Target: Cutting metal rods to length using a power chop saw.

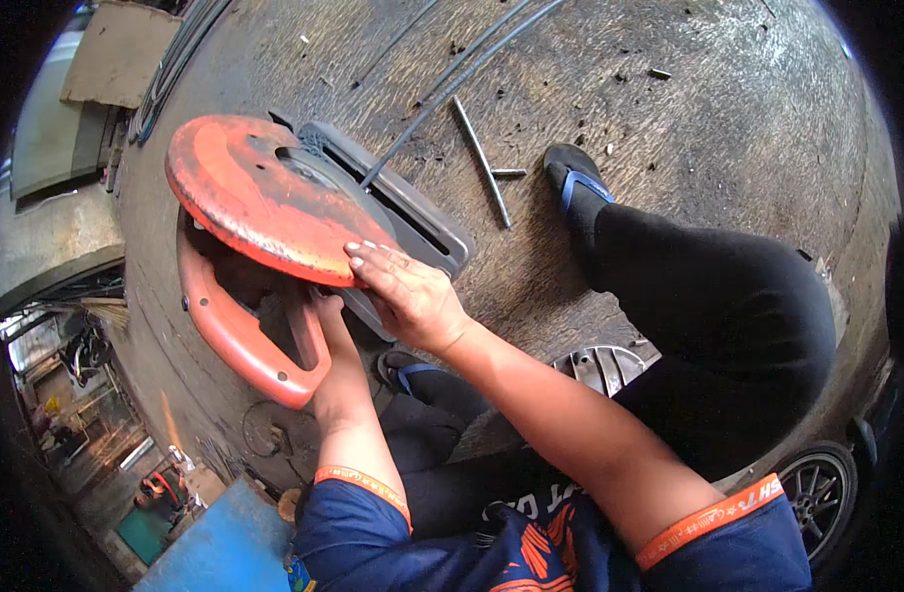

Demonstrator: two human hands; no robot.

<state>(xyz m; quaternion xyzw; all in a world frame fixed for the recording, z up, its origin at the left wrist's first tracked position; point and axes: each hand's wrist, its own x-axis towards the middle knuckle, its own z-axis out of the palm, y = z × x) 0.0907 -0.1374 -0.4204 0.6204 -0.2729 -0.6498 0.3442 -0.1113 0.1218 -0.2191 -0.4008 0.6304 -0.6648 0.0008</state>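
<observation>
Squatting low over a worn, scuffed workshop floor (669, 109), navy sleeves banded in orange nearest. Left hand (328, 331) tucked beneath the saw, fingers hidden, grip impossible to tell. Right hand (407, 291) laid flat and open on the lower rim of the round orange blade guard (254, 197). Orange loop handle (240, 340) just left of the wrists, grey base plate (412, 212) behind the guard. Farther out, a sandalled foot (570, 178), two metal rods (481, 158) and a black cable (462, 74) across the floor's far middle.
</observation>
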